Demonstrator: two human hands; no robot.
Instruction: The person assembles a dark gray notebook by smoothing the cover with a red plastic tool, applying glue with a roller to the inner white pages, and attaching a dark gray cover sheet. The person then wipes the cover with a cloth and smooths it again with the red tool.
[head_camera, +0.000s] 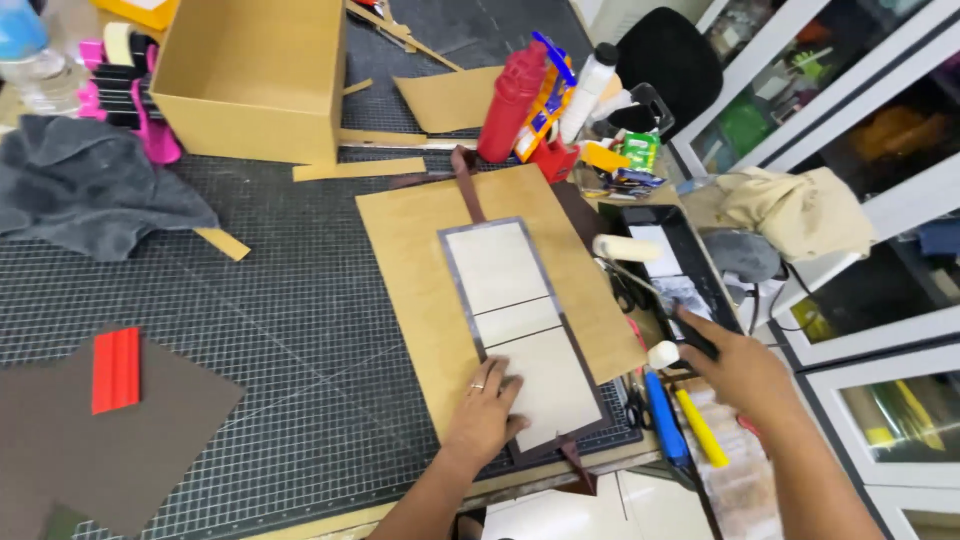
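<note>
My left hand (487, 408) lies flat on the lowest of three pale boards (548, 385) laid on a dark sheet (452, 262), which rests on a brown cardboard panel (412, 240). A brown ribbon (466, 183) runs out from under the top of the sheet. My right hand (735, 368) grips the handle of a small paint roller (627, 248), whose white foam head rests over a black tray (690, 240) to the right of the panel.
A gridded cutting mat (270, 300) covers the table. A cardboard box (255, 75) stands at the back, with a red bottle (511, 100) and a white bottle (587, 90) beside it. A grey cloth (90, 190) and a red scraper (116, 368) lie left. Scissors, blue and yellow tools lie near my right hand.
</note>
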